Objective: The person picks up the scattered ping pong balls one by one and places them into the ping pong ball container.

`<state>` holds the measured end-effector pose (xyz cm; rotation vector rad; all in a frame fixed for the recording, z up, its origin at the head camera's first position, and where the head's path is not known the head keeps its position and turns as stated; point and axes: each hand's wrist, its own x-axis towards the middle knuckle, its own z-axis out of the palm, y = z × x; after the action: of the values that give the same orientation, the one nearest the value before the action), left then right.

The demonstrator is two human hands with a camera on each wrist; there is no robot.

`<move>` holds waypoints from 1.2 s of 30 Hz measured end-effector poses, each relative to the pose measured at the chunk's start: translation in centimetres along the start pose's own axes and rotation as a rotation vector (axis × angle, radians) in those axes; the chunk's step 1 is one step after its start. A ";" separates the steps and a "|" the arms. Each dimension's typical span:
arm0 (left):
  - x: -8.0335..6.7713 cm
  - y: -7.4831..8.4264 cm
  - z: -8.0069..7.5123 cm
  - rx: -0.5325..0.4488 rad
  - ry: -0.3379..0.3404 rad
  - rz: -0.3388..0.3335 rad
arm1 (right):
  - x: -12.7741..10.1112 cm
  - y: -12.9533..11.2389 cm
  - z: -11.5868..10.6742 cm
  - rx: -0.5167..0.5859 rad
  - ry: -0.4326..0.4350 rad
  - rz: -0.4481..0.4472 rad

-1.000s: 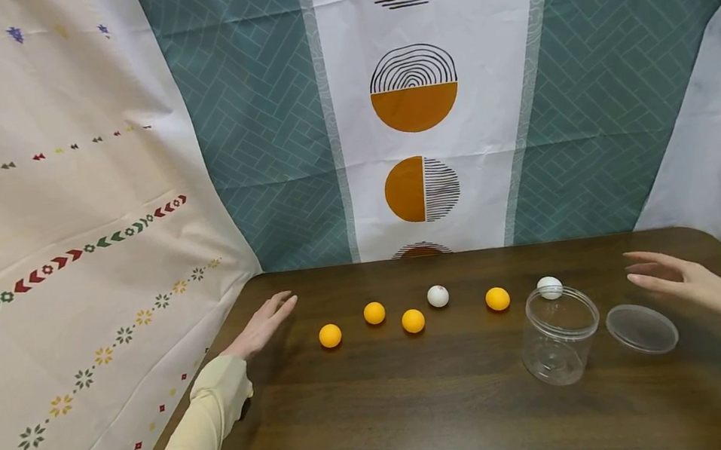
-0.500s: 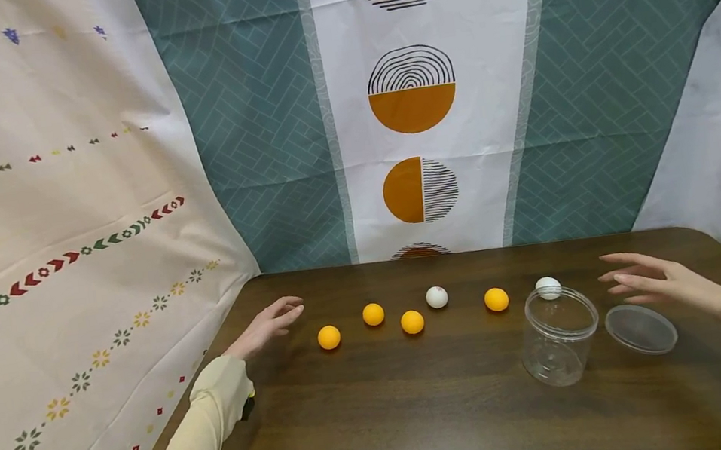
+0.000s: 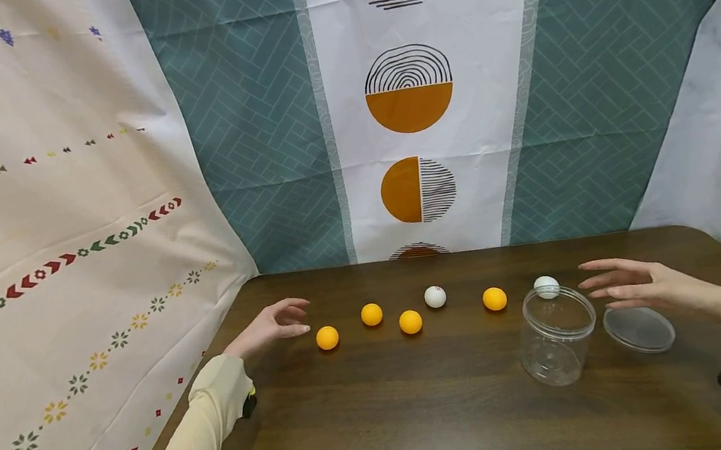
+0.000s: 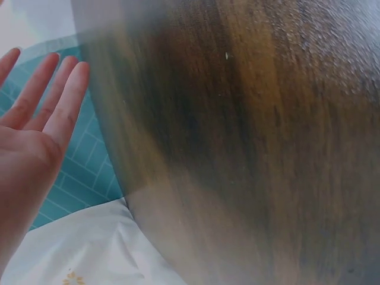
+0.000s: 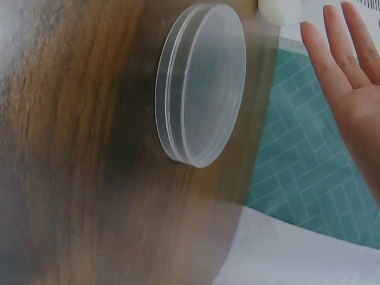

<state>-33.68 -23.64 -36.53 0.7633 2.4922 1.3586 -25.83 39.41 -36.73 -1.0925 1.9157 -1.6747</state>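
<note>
My left hand hovers over the table's left side, fingers relaxed and holding nothing. Just right of its fingertips lies an orange ping-pong ball. My right hand is in the air above the far edge of a clear round lid, its fingers loosely extended toward a clear plastic jar. Upright and uncovered, the jar stands left of that hand. A white ball shows behind the jar's rim. In the right wrist view the lid lies on the wood, apart from the hand.
Between the hands are more orange balls, one at left, one nearer and one toward the jar. Another white ball sits among them. Patterned cloths hang behind the dark wooden table.
My right hand has moved left, from right of the lid to over its far edge, toward the jar. The left hand has shifted slightly right toward the nearest orange ball.
</note>
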 end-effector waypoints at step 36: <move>1.4 -2.9 0.8 -0.032 -0.065 -0.023 | 3.0 -0.9 2.9 -0.069 -0.094 0.089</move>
<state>-35.55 -23.59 -39.24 0.7569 2.4157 1.3407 -25.39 35.25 -35.94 -1.0746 1.9455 -1.4939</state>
